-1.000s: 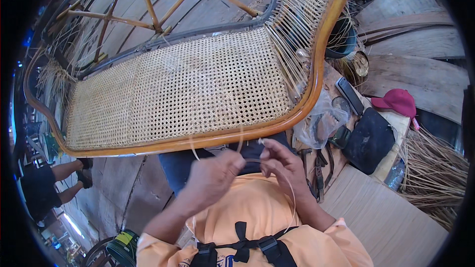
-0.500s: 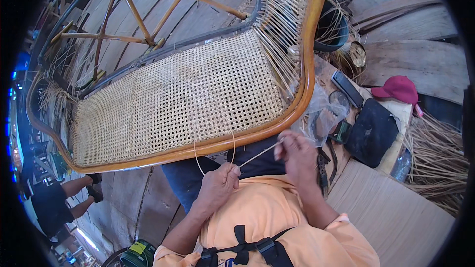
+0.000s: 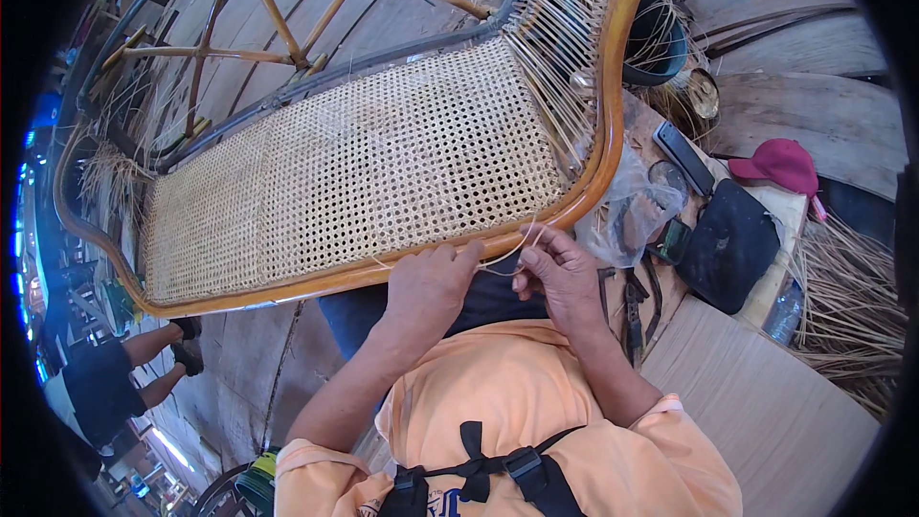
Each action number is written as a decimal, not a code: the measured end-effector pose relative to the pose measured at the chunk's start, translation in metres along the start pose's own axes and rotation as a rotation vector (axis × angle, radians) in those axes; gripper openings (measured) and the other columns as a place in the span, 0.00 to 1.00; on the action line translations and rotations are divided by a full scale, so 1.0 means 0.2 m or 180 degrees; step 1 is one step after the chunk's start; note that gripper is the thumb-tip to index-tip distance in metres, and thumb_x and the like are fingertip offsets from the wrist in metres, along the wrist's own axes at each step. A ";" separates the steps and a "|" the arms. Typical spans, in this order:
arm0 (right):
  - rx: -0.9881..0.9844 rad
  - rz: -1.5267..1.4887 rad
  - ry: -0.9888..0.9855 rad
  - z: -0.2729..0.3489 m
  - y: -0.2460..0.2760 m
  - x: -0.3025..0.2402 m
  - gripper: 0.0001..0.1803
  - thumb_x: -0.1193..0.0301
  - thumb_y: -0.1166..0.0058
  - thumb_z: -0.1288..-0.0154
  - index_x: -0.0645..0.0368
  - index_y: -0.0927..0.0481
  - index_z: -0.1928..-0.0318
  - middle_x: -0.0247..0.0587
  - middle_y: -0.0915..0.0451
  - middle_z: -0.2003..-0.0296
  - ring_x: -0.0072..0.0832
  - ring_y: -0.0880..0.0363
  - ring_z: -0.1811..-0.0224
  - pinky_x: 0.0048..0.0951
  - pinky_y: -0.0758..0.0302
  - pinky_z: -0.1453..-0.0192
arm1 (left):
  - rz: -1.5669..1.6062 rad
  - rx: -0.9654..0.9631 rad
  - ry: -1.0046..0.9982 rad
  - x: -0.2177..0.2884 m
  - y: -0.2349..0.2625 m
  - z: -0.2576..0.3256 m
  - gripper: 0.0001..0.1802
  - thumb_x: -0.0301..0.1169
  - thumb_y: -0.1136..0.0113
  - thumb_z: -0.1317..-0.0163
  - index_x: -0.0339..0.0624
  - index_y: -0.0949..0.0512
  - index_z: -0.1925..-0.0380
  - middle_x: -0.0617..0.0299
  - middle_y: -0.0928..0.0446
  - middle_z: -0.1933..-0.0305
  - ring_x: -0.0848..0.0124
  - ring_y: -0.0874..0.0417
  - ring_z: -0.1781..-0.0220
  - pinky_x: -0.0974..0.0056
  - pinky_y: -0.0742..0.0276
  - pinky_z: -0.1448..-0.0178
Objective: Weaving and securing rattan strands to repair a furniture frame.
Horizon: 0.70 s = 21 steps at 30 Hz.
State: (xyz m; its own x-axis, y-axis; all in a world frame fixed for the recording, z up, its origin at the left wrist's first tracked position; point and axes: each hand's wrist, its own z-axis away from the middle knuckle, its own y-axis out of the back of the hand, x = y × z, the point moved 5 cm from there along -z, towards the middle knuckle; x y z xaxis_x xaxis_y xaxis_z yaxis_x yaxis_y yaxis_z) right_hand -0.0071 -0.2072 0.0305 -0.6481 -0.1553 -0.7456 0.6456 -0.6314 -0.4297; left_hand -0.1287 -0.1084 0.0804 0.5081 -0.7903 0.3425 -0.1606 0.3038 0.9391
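You're working a thin cane strand (image 3: pixel 505 257) at the near rail (image 3: pixel 421 266) of the bench frame, right where the woven seat (image 3: pixel 364 172) meets the wood. Your left hand (image 3: pixel 428 280) is curling narrow, fingertips pinching the strand against the rail; your right hand (image 3: pixel 558 266) is closing on its loose loop just beside. This looks like the threading step: the strand is being fed at the edge. Next you're going to need a steady pull to take up the slack, keeping the strand flat and untwisted. The unwoven strands (image 3: pixel 565 48) are standing loose at the far right end.
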 end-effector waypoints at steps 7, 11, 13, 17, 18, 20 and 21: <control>0.0280 0.0416 0.0993 0.02 0.05 -0.06 0.08 0.75 0.47 0.37 0.62 0.23 0.58 0.40 0.22 0.71 0.27 0.21 0.73 0.23 0.23 0.71 | -0.0029 0.0007 -0.0305 0.05 0.11 -0.02 0.19 0.33 0.42 0.47 0.43 0.27 0.53 0.57 0.24 0.66 0.61 0.23 0.60 0.56 0.30 0.53; 0.0006 0.2680 0.3205 0.17 -0.08 -0.26 0.12 0.80 0.42 0.45 0.57 0.22 0.58 0.45 0.24 0.61 0.33 0.20 0.65 0.27 0.22 0.62 | 0.1480 -0.0154 0.0144 0.09 0.29 0.08 0.19 0.39 0.44 0.41 0.39 0.26 0.54 0.56 0.24 0.64 0.60 0.23 0.62 0.62 0.29 0.54; -0.0690 0.2647 0.3318 0.25 -0.20 -0.28 0.15 0.80 0.40 0.49 0.55 0.21 0.59 0.44 0.26 0.56 0.40 0.25 0.54 0.34 0.26 0.51 | 0.3782 -0.1253 0.1504 0.07 0.13 0.18 0.20 0.44 0.51 0.34 0.37 0.25 0.57 0.61 0.24 0.67 0.69 0.24 0.67 0.68 0.27 0.62; -0.1229 0.2966 0.3574 0.31 -0.31 -0.22 0.17 0.80 0.38 0.53 0.54 0.20 0.59 0.42 0.28 0.52 0.45 0.31 0.46 0.39 0.32 0.43 | 0.5770 -0.1003 0.2456 0.04 0.00 0.25 0.16 0.39 0.53 0.32 0.36 0.24 0.57 0.64 0.25 0.66 0.79 0.26 0.67 0.72 0.28 0.62; -0.1219 0.2973 0.3570 0.31 -0.30 -0.22 0.17 0.80 0.38 0.53 0.54 0.20 0.59 0.42 0.28 0.52 0.45 0.31 0.46 0.39 0.32 0.43 | 0.5773 -0.1016 0.2452 0.04 0.00 0.25 0.16 0.39 0.53 0.32 0.36 0.24 0.57 0.64 0.25 0.66 0.79 0.26 0.67 0.72 0.28 0.62; -0.1127 0.3063 0.3596 0.30 -0.29 -0.20 0.21 0.79 0.38 0.53 0.51 0.20 0.56 0.43 0.28 0.51 0.47 0.31 0.46 0.38 0.31 0.44 | 0.5334 -0.0881 0.2220 0.02 0.02 0.22 0.14 0.35 0.52 0.32 0.36 0.25 0.58 0.65 0.25 0.67 0.80 0.27 0.68 0.73 0.29 0.64; -0.1123 0.3056 0.3596 0.29 -0.28 -0.19 0.21 0.79 0.38 0.53 0.51 0.20 0.56 0.43 0.28 0.51 0.47 0.31 0.46 0.38 0.31 0.44 | 0.4998 -0.0523 0.2103 0.02 0.08 0.18 0.09 0.30 0.50 0.34 0.36 0.24 0.61 0.66 0.25 0.69 0.80 0.27 0.69 0.75 0.29 0.64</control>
State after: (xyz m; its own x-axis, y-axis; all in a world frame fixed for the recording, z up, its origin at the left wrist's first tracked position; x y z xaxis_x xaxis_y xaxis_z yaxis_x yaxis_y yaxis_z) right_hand -0.0419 -0.2095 0.1133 0.5924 0.3590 -0.7212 0.7958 -0.3997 0.4548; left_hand -0.1595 -0.1256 0.0976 0.2035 0.6225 0.7557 -0.7491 0.5960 -0.2893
